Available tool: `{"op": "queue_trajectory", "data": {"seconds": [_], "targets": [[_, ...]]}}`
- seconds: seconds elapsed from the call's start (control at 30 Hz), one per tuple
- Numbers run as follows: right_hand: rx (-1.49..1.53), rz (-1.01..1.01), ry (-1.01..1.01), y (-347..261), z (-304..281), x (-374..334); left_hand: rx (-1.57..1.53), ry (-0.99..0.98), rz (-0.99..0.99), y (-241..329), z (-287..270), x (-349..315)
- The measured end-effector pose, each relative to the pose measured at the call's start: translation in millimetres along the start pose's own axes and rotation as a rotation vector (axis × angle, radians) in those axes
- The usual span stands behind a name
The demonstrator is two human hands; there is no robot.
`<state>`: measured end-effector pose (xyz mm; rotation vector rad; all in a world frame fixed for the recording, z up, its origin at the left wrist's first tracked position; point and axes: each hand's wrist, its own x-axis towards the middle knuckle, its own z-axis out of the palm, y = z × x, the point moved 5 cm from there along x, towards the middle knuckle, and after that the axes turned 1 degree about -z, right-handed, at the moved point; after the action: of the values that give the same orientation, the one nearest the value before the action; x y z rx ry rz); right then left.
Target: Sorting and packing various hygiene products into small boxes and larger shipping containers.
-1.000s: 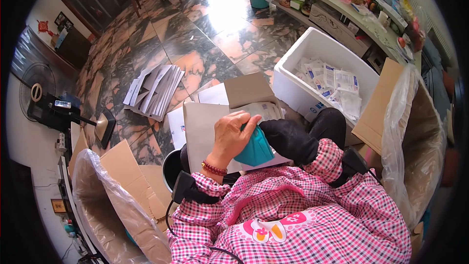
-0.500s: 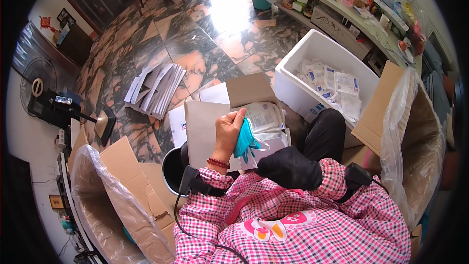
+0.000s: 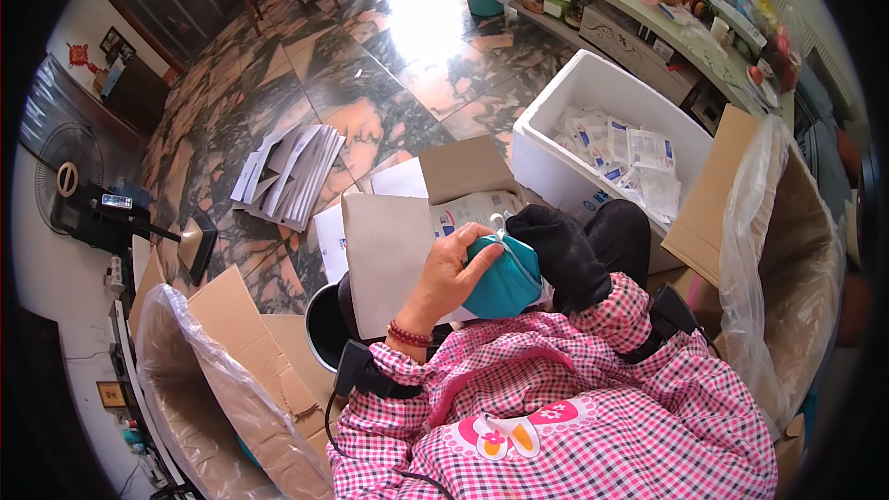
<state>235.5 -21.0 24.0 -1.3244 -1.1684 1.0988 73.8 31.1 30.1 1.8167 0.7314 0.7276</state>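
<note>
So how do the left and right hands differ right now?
The left hand is bare; the right hand wears a black glove.
The left has a red bead bracelet at its wrist; none shows on the right.
The left hand's thumb lies on the teal mask; the right is at the mask's other side, its fingers hard to make out.
Both come from checked sleeves.

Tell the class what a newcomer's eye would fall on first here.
Probably the teal mask in the bare left hand, beside the black-gloved right hand, near centre. Next, the white foam box holding packets, right of centre. Then the glare on the marbled floor, toward the top.
</note>
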Motion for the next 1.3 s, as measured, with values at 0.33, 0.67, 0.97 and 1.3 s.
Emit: {"op": "queue_trajectory", "data": {"seconds": [0.33, 0.67, 0.97, 1.3], "targets": [[-0.178, -0.146, 0.074, 11, 3, -4, 0.510, 0.132, 0.122, 10, 6, -3], [-0.115, -0.187, 0.024, -3, -3, -7, 0.392, 0.199, 0.033, 1, 7, 5], [-0.165, -0.320, -0.470, -5, 28, -64, 0.578, 0.450, -0.102, -44, -43, 10], [0.067, -0.144, 0.015, -22, 4, -14, 0.314, 0.231, 0.105, 0, -16, 15]]}}
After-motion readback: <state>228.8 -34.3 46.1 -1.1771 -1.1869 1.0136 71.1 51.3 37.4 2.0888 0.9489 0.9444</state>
